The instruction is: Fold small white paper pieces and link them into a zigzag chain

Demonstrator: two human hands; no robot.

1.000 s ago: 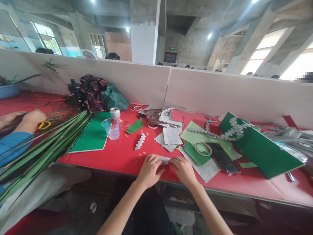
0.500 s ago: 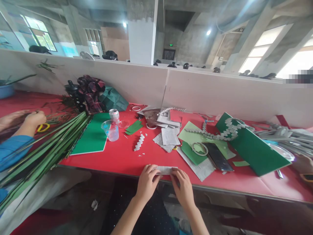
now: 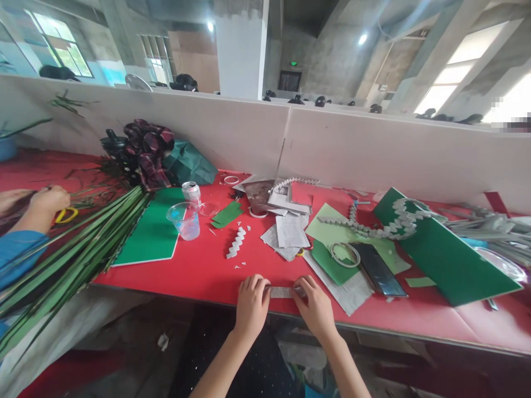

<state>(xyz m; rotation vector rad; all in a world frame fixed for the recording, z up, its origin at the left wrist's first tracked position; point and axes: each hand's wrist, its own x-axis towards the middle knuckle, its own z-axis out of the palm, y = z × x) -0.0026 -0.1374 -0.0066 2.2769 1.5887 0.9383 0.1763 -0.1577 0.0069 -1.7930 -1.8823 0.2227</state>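
Between my two hands, at the front edge of the red table, is a narrow folded strip of printed paper (image 3: 281, 292). My left hand (image 3: 252, 301) has its fingers closed on the strip's left end. At the right end, my right hand (image 3: 313, 304) pinches it, with the fingers curled over the paper. Just beyond my hands lies a short zigzag piece of folded paper (image 3: 236, 243) with small scraps around it. A stack of printed paper sheets (image 3: 291, 231) lies further back, to the right of that piece.
A plastic cup (image 3: 188, 224) and a can (image 3: 191, 193) stand left. Long green leaves (image 3: 95, 237) lie across a green board, near a co-worker's hands (image 3: 47, 202). To the right are a phone (image 3: 379, 269), a tape roll (image 3: 345, 255), a folded paper chain (image 3: 390, 226) and a standing green board (image 3: 448, 260).
Less of the paper strip shows between my hands now, and my right hand's fingers are more curled over its end. The whole view has shifted slightly.
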